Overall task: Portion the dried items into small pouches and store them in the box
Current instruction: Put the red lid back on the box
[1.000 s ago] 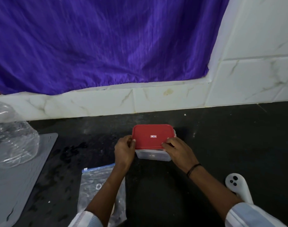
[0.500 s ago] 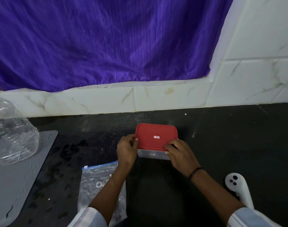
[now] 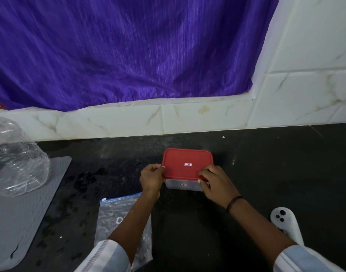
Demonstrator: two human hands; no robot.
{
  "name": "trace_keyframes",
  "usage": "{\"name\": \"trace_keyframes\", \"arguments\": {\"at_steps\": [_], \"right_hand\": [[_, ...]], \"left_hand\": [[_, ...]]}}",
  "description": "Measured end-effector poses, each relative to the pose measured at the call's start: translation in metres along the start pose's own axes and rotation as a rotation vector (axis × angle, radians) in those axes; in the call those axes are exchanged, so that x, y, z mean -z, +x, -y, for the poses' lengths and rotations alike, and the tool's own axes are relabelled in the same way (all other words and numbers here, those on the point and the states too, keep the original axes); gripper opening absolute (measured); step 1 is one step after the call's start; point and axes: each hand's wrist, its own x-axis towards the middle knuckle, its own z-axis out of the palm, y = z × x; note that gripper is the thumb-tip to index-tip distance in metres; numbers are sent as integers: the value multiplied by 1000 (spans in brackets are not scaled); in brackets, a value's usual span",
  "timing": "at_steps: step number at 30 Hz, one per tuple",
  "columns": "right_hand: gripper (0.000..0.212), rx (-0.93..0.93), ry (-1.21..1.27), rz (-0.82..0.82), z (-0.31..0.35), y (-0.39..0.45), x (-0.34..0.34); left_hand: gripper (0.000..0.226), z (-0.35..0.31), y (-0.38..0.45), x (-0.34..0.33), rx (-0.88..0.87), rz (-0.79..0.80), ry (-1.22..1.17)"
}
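A small clear plastic box with a red lid sits on the dark counter. My left hand grips the lid's left edge with curled fingers. My right hand curls over the lid's near right corner, thumb on the box's front. A clear zip pouch with a blue seal lies flat on the counter under my left forearm. What is inside the box is hidden by the lid.
A grey mat lies at the left with a crumpled clear plastic bag on it. A white controller rests at the lower right. A white tiled ledge and a purple cloth back the counter.
Both hands stay on the red lid at the same spots. My right thumb has come down onto the box's front; the box itself has hardly shifted.
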Motion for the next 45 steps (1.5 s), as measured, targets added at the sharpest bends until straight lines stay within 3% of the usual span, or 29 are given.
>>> {"name": "trace_keyframes", "arguments": {"at_steps": [4, 7, 10, 13, 16, 25, 37, 40, 42, 45], "right_hand": [[13, 0, -24, -6, 2, 4, 1], [16, -70, -64, -74, 4, 12, 3], [38, -268, -1, -26, 3, 27, 5], [54, -450, 142, 83, -4, 39, 1], [57, -496, 202, 166, -9, 42, -5], [53, -473, 218, 209, -18, 47, -8], [54, -460, 211, 180, -19, 48, -7], [44, -302, -14, -32, 5, 44, -4], [37, -125, -106, -171, 32, 38, -4], [26, 43, -15, -145, 83, 22, -17]], "left_hand": [[8, -5, -2, -1, -72, -15, 149], [34, -14, 2, -3, -382, -1, 486], [39, -25, 10, -12, -591, 83, 634], [54, -25, 19, -25, -642, 241, 801], [62, -19, 21, -29, -591, 377, 885], [59, 5, 16, -28, -617, 272, 813], [68, -8, 10, -14, -496, 399, 695], [64, -9, 1, 8, -480, 321, 635], [49, -5, -7, 30, -508, 248, 577], [21, 9, -21, 70, -555, 166, 552]]}}
